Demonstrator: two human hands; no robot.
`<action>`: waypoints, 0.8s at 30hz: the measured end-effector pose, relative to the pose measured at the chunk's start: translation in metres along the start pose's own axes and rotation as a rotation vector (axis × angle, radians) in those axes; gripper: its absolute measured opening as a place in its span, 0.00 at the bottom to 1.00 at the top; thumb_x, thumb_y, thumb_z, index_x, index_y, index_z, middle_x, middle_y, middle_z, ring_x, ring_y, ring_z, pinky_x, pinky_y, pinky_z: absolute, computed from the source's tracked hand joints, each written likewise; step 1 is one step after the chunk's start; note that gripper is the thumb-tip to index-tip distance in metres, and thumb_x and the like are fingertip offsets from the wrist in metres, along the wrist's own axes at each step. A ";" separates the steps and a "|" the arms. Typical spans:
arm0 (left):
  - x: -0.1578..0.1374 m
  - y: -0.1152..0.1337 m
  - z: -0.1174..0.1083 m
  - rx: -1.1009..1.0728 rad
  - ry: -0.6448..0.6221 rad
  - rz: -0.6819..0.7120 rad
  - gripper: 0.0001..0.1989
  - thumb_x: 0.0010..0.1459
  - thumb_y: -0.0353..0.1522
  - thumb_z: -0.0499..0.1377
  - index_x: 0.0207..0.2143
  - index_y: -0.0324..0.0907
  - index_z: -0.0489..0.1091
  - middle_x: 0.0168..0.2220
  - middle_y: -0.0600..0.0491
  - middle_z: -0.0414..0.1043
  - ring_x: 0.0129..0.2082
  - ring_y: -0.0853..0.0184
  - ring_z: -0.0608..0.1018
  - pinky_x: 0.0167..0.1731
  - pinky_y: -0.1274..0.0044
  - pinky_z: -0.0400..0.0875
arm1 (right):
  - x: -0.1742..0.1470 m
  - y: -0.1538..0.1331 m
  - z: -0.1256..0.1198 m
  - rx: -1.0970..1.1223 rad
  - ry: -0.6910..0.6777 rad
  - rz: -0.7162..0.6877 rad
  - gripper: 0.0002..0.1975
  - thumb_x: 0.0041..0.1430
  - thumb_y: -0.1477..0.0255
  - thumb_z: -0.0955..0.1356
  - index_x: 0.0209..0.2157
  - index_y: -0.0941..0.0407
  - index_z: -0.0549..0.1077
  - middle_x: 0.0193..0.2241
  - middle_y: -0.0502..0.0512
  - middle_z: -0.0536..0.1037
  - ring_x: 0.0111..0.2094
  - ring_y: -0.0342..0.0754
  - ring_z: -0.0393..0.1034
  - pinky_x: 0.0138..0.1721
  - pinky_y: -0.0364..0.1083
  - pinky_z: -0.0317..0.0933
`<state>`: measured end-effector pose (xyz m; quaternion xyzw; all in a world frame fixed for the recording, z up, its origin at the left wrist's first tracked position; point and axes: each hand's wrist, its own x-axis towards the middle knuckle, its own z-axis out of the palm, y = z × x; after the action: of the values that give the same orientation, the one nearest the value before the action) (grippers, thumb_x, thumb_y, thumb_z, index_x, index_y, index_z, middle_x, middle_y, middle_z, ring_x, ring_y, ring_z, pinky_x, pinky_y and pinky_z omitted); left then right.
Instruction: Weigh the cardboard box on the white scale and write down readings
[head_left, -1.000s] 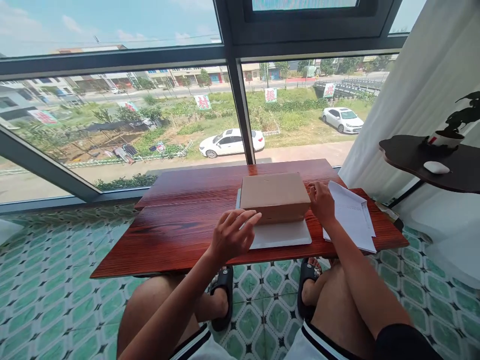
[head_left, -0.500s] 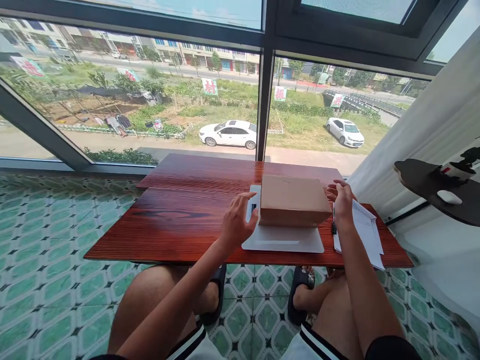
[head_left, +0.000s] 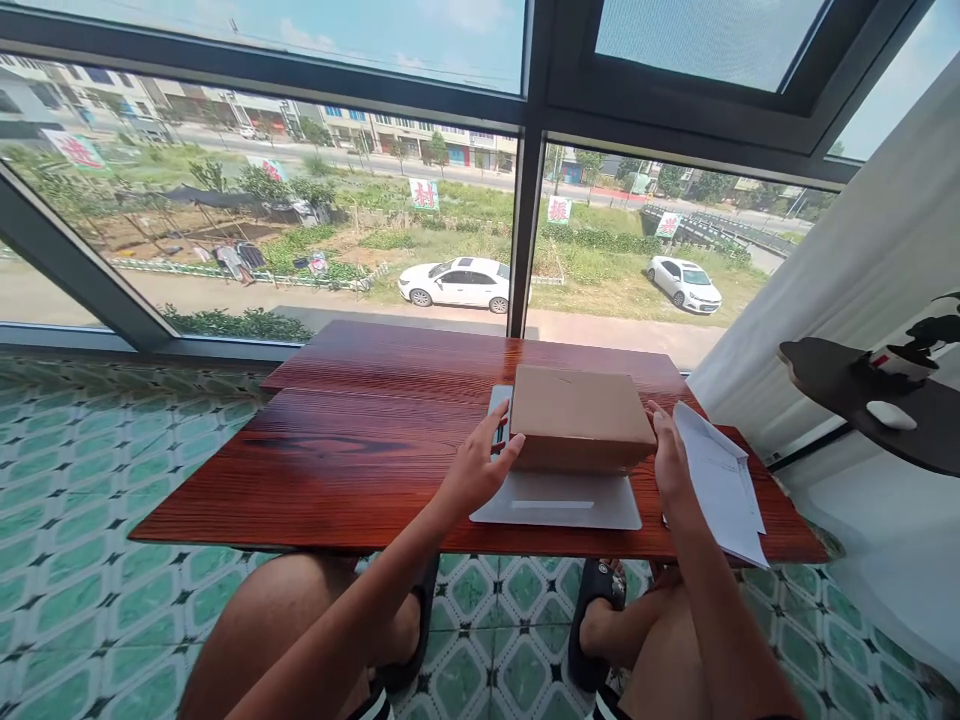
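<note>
A brown cardboard box point(head_left: 577, 410) rests on a flat light-grey plate point(head_left: 559, 510) near the right part of the table. At the box's left side is my left hand point(head_left: 480, 465), its fingers apart and the fingertips close to or against the cardboard. My right hand point(head_left: 667, 450) is at the opposite side, fingers stretched out, with the fingertips by the box's right edge. Whether either hand presses on the box I cannot tell. White papers point(head_left: 724, 480) lie just right of my right hand, partly covered by that arm.
The dark red wooden table point(head_left: 322, 460) reaches far to the left. To the right, a dark shelf point(head_left: 840, 395) bears a white mouse-shaped object point(head_left: 891, 415) and a potted plant point(head_left: 904, 360). A white curtain point(head_left: 757, 320) hangs beside the window. My knees are under the table's front edge.
Both hands have come in closer to the box's two sides, the right one moving left. The view has tilted up slightly. The box stays on the plate.
</note>
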<state>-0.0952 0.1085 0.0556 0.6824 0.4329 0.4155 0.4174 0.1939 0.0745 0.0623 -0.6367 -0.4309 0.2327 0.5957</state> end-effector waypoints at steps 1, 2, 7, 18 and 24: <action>0.000 0.001 0.002 0.002 -0.002 -0.003 0.38 0.65 0.47 0.55 0.70 0.38 0.53 0.68 0.38 0.59 0.64 0.52 0.68 0.53 0.63 0.76 | -0.002 -0.003 0.001 -0.053 -0.018 -0.001 0.33 0.64 0.49 0.58 0.61 0.55 0.68 0.64 0.61 0.68 0.66 0.56 0.59 0.68 0.59 0.51; 0.000 0.003 0.003 0.009 -0.003 0.001 0.39 0.65 0.48 0.55 0.71 0.39 0.52 0.68 0.39 0.60 0.64 0.52 0.69 0.53 0.63 0.76 | -0.004 -0.005 0.001 -0.092 -0.040 0.013 0.33 0.64 0.49 0.58 0.61 0.55 0.69 0.65 0.61 0.67 0.67 0.56 0.57 0.69 0.58 0.49; -0.001 0.007 0.008 0.098 0.009 0.046 0.37 0.65 0.48 0.56 0.71 0.44 0.54 0.68 0.42 0.61 0.63 0.52 0.71 0.55 0.63 0.74 | -0.008 -0.011 0.003 -0.217 -0.122 -0.009 0.32 0.65 0.51 0.58 0.61 0.55 0.70 0.63 0.61 0.70 0.65 0.57 0.61 0.67 0.58 0.53; 0.001 0.007 0.011 0.181 0.025 0.057 0.34 0.67 0.45 0.54 0.71 0.46 0.54 0.67 0.46 0.64 0.60 0.53 0.74 0.52 0.66 0.75 | -0.009 -0.008 0.005 -0.340 -0.030 -0.104 0.30 0.63 0.53 0.59 0.57 0.56 0.73 0.56 0.65 0.76 0.56 0.61 0.69 0.58 0.59 0.61; 0.000 0.009 0.011 0.254 0.038 0.032 0.34 0.68 0.47 0.52 0.71 0.43 0.55 0.61 0.44 0.71 0.56 0.54 0.77 0.51 0.68 0.74 | -0.010 -0.012 0.007 -0.359 0.002 -0.117 0.28 0.63 0.55 0.59 0.54 0.56 0.76 0.53 0.64 0.78 0.53 0.61 0.71 0.55 0.58 0.61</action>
<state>-0.0832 0.1035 0.0606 0.7285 0.4791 0.3769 0.3126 0.1794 0.0693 0.0708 -0.7068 -0.5012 0.1161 0.4855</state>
